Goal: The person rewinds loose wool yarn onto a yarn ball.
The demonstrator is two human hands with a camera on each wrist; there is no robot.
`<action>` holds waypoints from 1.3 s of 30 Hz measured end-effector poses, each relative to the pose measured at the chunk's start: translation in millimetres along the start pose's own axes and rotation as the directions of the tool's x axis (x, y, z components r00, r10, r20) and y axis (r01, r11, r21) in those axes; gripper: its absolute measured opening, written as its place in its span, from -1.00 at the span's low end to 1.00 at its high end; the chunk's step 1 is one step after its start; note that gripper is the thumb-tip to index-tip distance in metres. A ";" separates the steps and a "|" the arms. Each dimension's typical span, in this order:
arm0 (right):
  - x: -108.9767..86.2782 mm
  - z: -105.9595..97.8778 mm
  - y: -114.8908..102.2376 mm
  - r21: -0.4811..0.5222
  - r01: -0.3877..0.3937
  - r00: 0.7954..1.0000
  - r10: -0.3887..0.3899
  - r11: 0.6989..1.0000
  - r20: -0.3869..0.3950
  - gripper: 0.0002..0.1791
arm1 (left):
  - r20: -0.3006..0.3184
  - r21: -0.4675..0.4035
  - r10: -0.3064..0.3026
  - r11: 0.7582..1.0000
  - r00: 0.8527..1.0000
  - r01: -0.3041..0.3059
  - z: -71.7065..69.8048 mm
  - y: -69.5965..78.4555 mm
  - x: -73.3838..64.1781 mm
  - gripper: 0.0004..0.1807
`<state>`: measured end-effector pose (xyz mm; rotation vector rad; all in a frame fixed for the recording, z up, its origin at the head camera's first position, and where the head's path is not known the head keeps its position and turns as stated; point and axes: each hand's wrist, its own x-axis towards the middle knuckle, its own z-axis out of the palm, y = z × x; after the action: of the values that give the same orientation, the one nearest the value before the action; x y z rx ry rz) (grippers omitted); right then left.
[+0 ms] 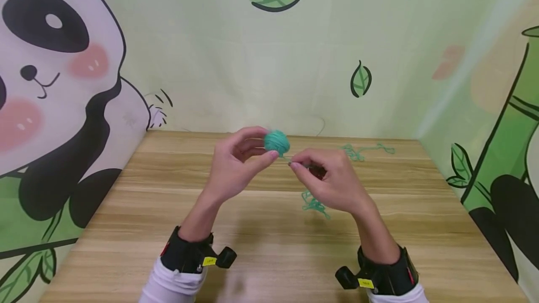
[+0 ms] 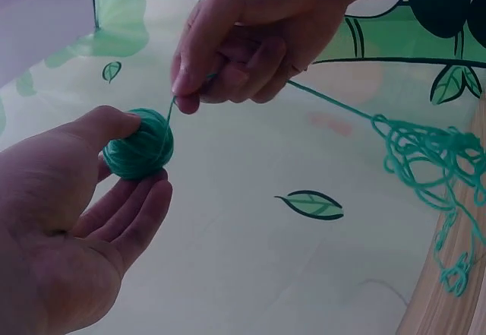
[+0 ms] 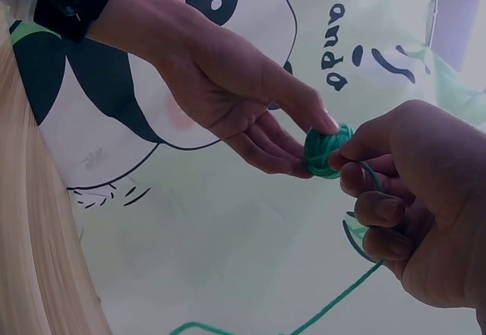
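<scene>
My left hand [image 1: 236, 165] holds a small teal ball of yarn [image 1: 276, 142] between thumb and fingertips, above the table. Just right of it, my right hand [image 1: 332, 176] pinches the yarn strand [image 2: 170, 115] between thumb and forefinger, its other fingers curled. A short length of strand runs from the ball to that pinch. Out the far side of the right hand, the strand stretches on to a loose tangle of yarn [image 2: 425, 153], as the left wrist view shows. In the right wrist view the ball [image 3: 323, 153] is partly covered by the right thumb.
Loose teal yarn [image 1: 315, 204] lies on the wooden table [image 1: 269, 247] below the right hand. More loops [image 1: 353, 152] trail toward the back right edge. A backdrop [image 1: 202, 60] printed with pandas and leaves stands behind and at both sides.
</scene>
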<state>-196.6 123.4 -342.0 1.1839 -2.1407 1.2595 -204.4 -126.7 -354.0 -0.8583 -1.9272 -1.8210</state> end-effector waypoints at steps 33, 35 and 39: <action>1.8 -1.3 9.5 0.166 0.114 0.989 -0.096 0.979 -0.113 -0.77 | 0.402 0.015 -0.023 1.000 0.915 0.019 3.9 5.2 -4.4 -0.64; 2.1 -0.7 11.1 0.168 0.106 0.989 -0.086 0.980 -0.122 -0.72 | 0.422 -0.023 -0.013 0.999 0.906 0.025 4.2 6.2 -5.1 -0.63; 2.0 1.8 15.5 0.167 0.082 0.988 -0.059 0.983 -0.141 -0.72 | 0.427 -0.078 0.012 0.997 0.904 0.023 4.6 7.0 -6.0 -0.58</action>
<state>-210.3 124.7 -349.7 1.1940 -1.9079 1.4737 -194.7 -123.3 -353.0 -1.3794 -2.1150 -1.8390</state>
